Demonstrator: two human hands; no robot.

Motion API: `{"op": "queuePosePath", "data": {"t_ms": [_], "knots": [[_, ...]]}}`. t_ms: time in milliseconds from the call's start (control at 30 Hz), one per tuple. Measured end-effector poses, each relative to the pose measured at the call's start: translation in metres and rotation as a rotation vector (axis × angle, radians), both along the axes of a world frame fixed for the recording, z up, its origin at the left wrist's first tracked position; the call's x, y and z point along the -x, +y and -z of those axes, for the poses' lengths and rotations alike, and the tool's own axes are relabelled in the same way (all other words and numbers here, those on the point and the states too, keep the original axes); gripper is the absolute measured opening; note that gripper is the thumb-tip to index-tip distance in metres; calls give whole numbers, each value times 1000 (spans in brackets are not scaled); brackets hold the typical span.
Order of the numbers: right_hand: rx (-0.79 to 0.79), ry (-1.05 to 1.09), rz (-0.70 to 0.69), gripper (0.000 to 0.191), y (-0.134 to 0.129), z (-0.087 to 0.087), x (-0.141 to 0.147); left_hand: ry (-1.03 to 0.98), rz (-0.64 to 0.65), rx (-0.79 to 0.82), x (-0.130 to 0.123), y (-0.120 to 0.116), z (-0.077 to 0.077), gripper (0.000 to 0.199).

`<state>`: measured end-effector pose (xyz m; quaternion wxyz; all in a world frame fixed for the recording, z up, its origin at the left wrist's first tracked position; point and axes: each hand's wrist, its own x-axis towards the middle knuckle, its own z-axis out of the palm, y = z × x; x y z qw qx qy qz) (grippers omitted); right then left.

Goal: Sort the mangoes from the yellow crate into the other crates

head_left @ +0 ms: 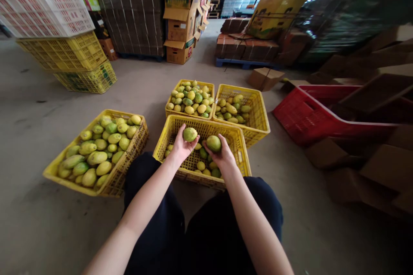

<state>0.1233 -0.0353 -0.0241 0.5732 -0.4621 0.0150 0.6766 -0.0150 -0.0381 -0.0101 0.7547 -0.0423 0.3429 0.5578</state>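
Note:
My left hand [182, 145] holds a yellow-green fruit [190, 134] above the near yellow crate [201, 123]. In my right hand [225, 154] is a greener, rounder fruit [213, 144], over the same crate's right half. Several green and yellow fruits [200, 166] lie on that crate's bottom, partly hidden by my hands. Behind it stand a back crate [167, 112] heaped with fruit and another crate [258, 111] partly filled with fruit. At the left, a tilted-looking yellow crate [120, 179] is full of larger yellow-green fruits [97, 157].
A red crate [297, 116] holding cardboard stands at the right, beside flattened boxes [387, 167]. Stacked crates [64, 53] are at the back left. Cardboard boxes [179, 30] and a loaded blue pallet [245, 63] stand farther back. My knees flank the near crate.

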Motion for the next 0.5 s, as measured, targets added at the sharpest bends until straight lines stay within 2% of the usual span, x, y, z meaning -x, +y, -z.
{"op": "queuePosePath", "data": {"t_ms": [233, 500], "knots": [[-15, -7, -19, 6, 2, 7, -2, -12, -65, -72, -2, 4, 13, 21], [-79, -40, -70, 10, 2, 18, -3, 32, -76, -143, 0, 1, 13, 18]]}}
